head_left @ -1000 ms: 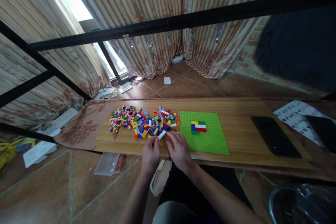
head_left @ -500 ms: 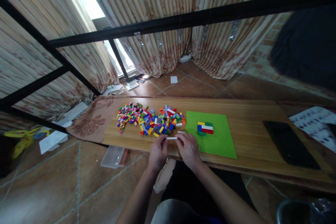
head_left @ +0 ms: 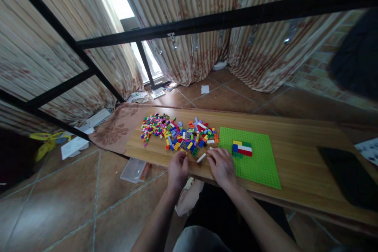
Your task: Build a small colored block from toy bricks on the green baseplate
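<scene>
My right hand point(head_left: 222, 165) pinches one end of a long white brick point(head_left: 201, 158) near the front edge of the wooden board point(head_left: 295, 153). My left hand point(head_left: 178, 169) is curled beside it, a short way left of the brick's other end; what it holds, if anything, is hidden. A pile of small coloured bricks point(head_left: 180, 134) lies just beyond both hands. To the right is a green baseplate point(head_left: 260, 165) with a small flat block of yellow, blue, white, red and green bricks point(head_left: 242, 148) on it.
A dark phone or tablet point(head_left: 345, 173) lies on the board at the right, with a printed sheet point(head_left: 369, 150) past it. A brown patterned cloth point(head_left: 112, 132) covers the board's left end. Black metal bars point(head_left: 224, 17) cross overhead. A clear plastic box point(head_left: 134, 170) and papers lie on the tiled floor.
The view has swung left, so everything sits further right in frame. The white brick was held level between both hands; now it tilts and only the right hand grips it.
</scene>
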Available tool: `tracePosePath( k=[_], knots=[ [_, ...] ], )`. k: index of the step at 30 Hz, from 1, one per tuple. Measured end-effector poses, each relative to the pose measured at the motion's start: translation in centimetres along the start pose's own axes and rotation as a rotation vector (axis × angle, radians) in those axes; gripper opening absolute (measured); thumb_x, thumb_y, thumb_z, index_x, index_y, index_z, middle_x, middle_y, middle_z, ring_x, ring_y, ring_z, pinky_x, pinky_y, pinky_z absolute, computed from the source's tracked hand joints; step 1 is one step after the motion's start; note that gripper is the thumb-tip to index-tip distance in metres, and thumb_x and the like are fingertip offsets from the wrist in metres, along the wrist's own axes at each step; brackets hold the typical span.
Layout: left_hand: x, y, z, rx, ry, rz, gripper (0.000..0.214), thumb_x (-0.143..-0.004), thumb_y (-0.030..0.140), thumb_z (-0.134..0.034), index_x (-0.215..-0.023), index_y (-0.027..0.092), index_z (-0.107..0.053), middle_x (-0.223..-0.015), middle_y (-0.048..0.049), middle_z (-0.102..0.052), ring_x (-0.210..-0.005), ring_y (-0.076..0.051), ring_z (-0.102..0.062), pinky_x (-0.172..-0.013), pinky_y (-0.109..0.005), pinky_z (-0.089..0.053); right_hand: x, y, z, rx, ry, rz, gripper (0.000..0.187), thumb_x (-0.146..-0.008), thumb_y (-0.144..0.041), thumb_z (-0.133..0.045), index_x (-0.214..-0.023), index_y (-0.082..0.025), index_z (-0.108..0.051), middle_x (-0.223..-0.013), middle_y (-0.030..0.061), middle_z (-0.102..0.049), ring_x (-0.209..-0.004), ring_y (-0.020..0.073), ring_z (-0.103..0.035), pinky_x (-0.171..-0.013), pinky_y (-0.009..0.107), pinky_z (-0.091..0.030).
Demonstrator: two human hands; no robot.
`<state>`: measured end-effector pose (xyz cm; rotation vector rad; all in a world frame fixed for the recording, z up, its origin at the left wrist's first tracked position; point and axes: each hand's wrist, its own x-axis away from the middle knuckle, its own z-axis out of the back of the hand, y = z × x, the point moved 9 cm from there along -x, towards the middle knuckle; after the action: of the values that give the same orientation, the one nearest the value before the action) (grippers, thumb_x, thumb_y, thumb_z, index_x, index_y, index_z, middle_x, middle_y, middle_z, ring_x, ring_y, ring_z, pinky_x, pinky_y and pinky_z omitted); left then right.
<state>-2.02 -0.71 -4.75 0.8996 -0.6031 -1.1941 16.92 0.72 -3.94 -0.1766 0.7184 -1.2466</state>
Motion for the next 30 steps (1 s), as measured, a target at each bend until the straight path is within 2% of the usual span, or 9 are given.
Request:
tracePosePath(
  k=[4, 6, 9, 13, 17, 21, 30],
  knots=[
    [-0.8, -0.6, 1.7, -0.008, 0.081, 0.104, 0.022, -0.080, 0.021, -0.053, -0.099, 0.015, -0.062, -0.078, -0.0029, -0.065, -0.066, -0.014, -0.060, -0.067, -0.027, -0.049, -0.7, -0.2, -0.8, 0.003, -0.042, 0.013, 0.014, -0.086, -0.021, -0.055, -0.096, -0.021, -0.066, -0.099, 0.0064, -0.065, -0.093, 0.0236, -0.052, -0.082, 0.038, -0.041],
    [-1.3, -0.7, 1.9, -0.024, 0.085, 0.110, 0.028, -0.080, 0.021, -0.053, -0.106, 0.014, -0.060, -0.081, -0.0034, -0.065, -0.066, -0.014, -0.061, -0.067, -0.027, -0.049, -1.4, -0.7, -1.2, -0.011, -0.061, 0.037, 0.015, -0.086, -0.020, -0.054, -0.095, -0.021, -0.066, -0.098, 0.0066, -0.064, -0.093, 0.0238, -0.052, -0.082, 0.038, -0.041],
    [-2.3, -0.4, 1.7, -0.128, 0.066, 0.050, 0.033, -0.081, 0.022, -0.053, -0.113, 0.014, -0.059, -0.088, -0.0059, -0.065, -0.074, -0.016, -0.062, -0.074, -0.030, -0.050, -2.2, -1.4, -1.7, -0.073, -0.081, 0.079, 0.017, -0.085, -0.017, -0.053, -0.097, -0.021, -0.066, -0.097, 0.0071, -0.064, -0.096, 0.0241, -0.052, -0.083, 0.038, -0.042],
    [-3.3, 0.6, 1.3, -0.352, 0.057, -0.037, 0.030, -0.084, 0.023, -0.053, -0.111, 0.017, -0.063, -0.098, -0.0087, -0.063, -0.086, -0.019, -0.063, -0.082, -0.033, -0.048, -2.0, -1.5, -1.5, -0.166, -0.030, 0.084, 0.022, -0.086, -0.016, -0.050, -0.101, -0.021, -0.065, -0.100, 0.0076, -0.064, -0.098, 0.0237, -0.054, -0.085, 0.039, -0.043],
    [-3.7, 1.3, 0.9, -0.507, 0.050, -0.059, 0.027, -0.086, 0.030, -0.052, -0.108, 0.020, -0.064, -0.102, -0.0092, -0.062, -0.086, -0.021, -0.063, -0.076, -0.032, -0.047, -0.9, -1.5, -0.9, -0.208, 0.012, 0.056, 0.021, -0.087, -0.017, -0.049, -0.098, -0.022, -0.066, -0.102, 0.0066, -0.064, -0.097, 0.0223, -0.055, -0.087, 0.039, -0.043],
    [-3.9, 1.9, 0.8, -0.619, 0.048, -0.047, 0.026, -0.087, 0.034, -0.051, -0.105, 0.020, -0.064, -0.102, -0.0093, -0.062, -0.084, -0.022, -0.063, -0.071, -0.031, -0.046, 0.0, -2.3, -0.4, -0.233, -0.004, 0.041, 0.019, -0.089, -0.019, -0.049, -0.096, -0.022, -0.067, -0.102, 0.0055, -0.065, -0.097, 0.0209, -0.056, -0.087, 0.038, -0.043],
    [-4.4, 2.5, 0.4, -0.788, 0.032, -0.041, 0.024, -0.090, 0.032, -0.046, -0.101, 0.017, -0.061, -0.103, -0.0104, -0.060, -0.081, -0.021, -0.063, -0.062, -0.029, -0.042, 0.8, -2.5, 0.6, -0.262, 0.022, 0.030, 0.018, -0.090, -0.019, -0.050, -0.093, -0.023, -0.067, -0.097, 0.0044, -0.066, -0.092, 0.0193, -0.058, -0.085, 0.036, -0.044]
  ],
)
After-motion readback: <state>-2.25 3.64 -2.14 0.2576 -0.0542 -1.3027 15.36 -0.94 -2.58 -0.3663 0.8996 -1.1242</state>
